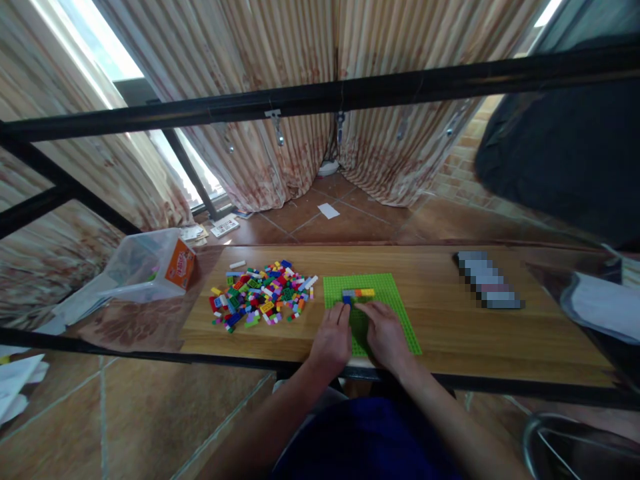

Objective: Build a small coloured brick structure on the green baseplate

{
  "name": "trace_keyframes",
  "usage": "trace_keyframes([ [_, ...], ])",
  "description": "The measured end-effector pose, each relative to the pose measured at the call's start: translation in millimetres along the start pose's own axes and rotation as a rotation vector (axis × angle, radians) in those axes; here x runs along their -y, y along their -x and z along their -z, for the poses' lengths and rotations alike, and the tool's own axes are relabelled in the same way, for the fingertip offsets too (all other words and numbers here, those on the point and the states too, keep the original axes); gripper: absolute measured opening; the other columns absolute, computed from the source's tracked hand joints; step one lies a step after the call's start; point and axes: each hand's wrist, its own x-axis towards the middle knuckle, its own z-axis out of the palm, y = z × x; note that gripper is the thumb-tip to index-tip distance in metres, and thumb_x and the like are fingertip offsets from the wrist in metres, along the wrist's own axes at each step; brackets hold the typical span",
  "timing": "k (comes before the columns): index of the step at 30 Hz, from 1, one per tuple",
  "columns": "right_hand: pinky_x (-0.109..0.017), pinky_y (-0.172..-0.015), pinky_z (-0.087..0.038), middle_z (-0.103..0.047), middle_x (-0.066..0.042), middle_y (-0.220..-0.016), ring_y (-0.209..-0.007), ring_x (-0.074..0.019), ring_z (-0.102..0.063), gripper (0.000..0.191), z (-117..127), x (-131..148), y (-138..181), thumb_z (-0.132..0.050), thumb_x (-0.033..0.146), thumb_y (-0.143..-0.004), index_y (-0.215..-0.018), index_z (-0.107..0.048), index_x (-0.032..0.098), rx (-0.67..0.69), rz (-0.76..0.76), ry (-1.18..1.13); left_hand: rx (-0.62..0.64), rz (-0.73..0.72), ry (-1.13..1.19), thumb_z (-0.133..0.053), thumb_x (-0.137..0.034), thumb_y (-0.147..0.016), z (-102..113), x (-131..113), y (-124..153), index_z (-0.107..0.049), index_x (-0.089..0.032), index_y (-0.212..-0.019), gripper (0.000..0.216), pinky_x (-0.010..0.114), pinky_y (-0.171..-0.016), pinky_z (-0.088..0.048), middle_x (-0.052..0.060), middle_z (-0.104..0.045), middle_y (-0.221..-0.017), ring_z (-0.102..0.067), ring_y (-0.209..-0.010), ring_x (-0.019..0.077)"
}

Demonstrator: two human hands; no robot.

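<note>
My left hand point(332, 339) is over the left part of a green baseplate point(403, 323), its fingers closed together on a small blue brick point(347, 300). From the other side my right hand point(388, 339) reaches in, its index finger stretched towards the blue brick; whether it touches cannot be made out. Its thumb is hidden. Just beyond the fingertips, a short row of bricks point(358, 293) in grey, orange and yellow sits on the baseplate. The blue brick is partly covered by my fingers.
A loose pile of coloured bricks point(265, 293) lies left on the wooden table point(450, 340). Further left stands a clear plastic bin point(147, 263) with an orange label. A dark, pixelated phone-like object point(487, 280) lies right. A black metal bar point(300, 103) crosses beyond the table.
</note>
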Motion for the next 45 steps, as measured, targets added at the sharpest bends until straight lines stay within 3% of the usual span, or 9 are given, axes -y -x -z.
trace_keyframes([
  [8, -0.034, -0.089, -0.045, -0.063, -0.009, -0.110, -0.098, -0.0212, -0.055, 0.055, 5.5, 14.5, -13.9, -0.039, 0.003, -0.085, -0.132, -0.059, 0.023, 0.190, 0.037, 0.241, -0.038, 0.024, -0.109, -0.041, -0.010, -0.086, -11.9, -8.8, -2.6, -0.039, 0.004, -0.138, 0.054, 0.048, -0.100, -0.046, 0.026, -0.052, -0.127, -0.052, -0.112, 0.0318],
  [12, -0.034, -0.090, -0.044, -0.062, -0.009, -0.112, -0.100, -0.0221, -0.054, 0.051, 7.1, 17.5, -18.0, -0.041, 0.009, -0.089, -0.134, -0.057, 0.025, 0.264, 0.027, 0.308, -0.056, 0.057, -0.098, -0.038, -0.007, -0.086, -12.9, -11.7, -2.3, -0.036, -0.002, -0.141, 0.056, 0.046, -0.098, -0.047, 0.022, -0.053, -0.126, -0.052, -0.110, 0.0292],
  [15, -0.034, -0.090, -0.045, -0.062, -0.009, -0.112, -0.103, -0.0223, -0.054, 0.050, 8.9, 18.9, -21.1, -0.041, 0.008, -0.089, -0.134, -0.057, 0.024, 0.316, 0.019, 0.327, -0.015, 0.063, -0.095, -0.041, -0.006, -0.082, -9.0, -13.8, -2.9, -0.035, 0.000, -0.141, 0.059, 0.045, -0.101, -0.046, 0.023, -0.052, -0.126, -0.050, -0.112, 0.0292],
  [24, -0.034, -0.090, -0.047, -0.064, -0.010, -0.115, -0.105, -0.0216, -0.057, 0.044, 12.0, 22.4, -32.0, -0.039, 0.008, -0.090, -0.129, -0.058, 0.019, 0.416, 0.097, 0.387, 0.032, 0.105, -0.055, -0.047, -0.014, -0.085, -4.0, -13.8, -3.9, -0.033, -0.006, -0.142, 0.059, 0.045, -0.100, -0.045, 0.019, -0.051, -0.128, -0.052, -0.109, 0.0285],
  [36, -0.035, -0.092, -0.048, -0.066, -0.009, -0.108, -0.100, -0.0206, -0.059, 0.054, 7.9, 8.8, -28.4, -0.040, 0.001, -0.080, -0.126, -0.060, 0.020, 0.296, 0.134, 0.194, 0.018, 0.056, 0.018, -0.044, -0.017, -0.086, 7.6, -6.7, -7.5, -0.041, -0.007, -0.139, 0.054, 0.047, -0.102, -0.046, 0.019, -0.054, -0.126, -0.052, -0.115, 0.0305],
  [40, -0.035, -0.093, -0.049, -0.065, -0.010, -0.111, -0.104, -0.0199, -0.059, 0.054, 21.6, -7.9, -20.6, -0.037, 0.003, -0.083, -0.131, -0.055, 0.019, 0.109, 0.091, 0.056, 0.014, 0.074, 0.066, -0.042, -0.017, -0.089, 13.1, -1.0, -6.8, -0.044, -0.007, -0.138, 0.049, 0.048, -0.106, -0.044, 0.019, -0.054, -0.129, -0.050, -0.120, 0.0299],
  [43, -0.040, -0.091, -0.051, -0.065, -0.011, -0.108, -0.100, -0.0218, -0.060, 0.039, 32.1, -29.3, -2.8, -0.039, 0.015, -0.091, -0.124, -0.059, 0.018, -0.064, 0.000, 0.041, 0.003, 0.091, 0.117, -0.045, -0.016, -0.088, 15.6, 3.0, -5.5, -0.034, -0.009, -0.144, 0.059, 0.050, -0.109, -0.041, 0.019, -0.051, -0.135, -0.047, -0.126, 0.0296],
  [45, -0.042, -0.090, -0.051, -0.065, -0.012, -0.107, -0.099, -0.0227, -0.059, 0.035, 35.3, -41.4, 14.9, -0.041, 0.021, -0.093, -0.121, -0.061, 0.017, -0.086, -0.026, 0.070, -0.003, 0.067, 0.147, -0.047, -0.015, -0.086, 15.5, 6.1, -6.4, -0.028, -0.009, -0.147, 0.064, 0.050, -0.109, -0.040, 0.018, -0.050, -0.138, -0.046, -0.127, 0.0288],
])
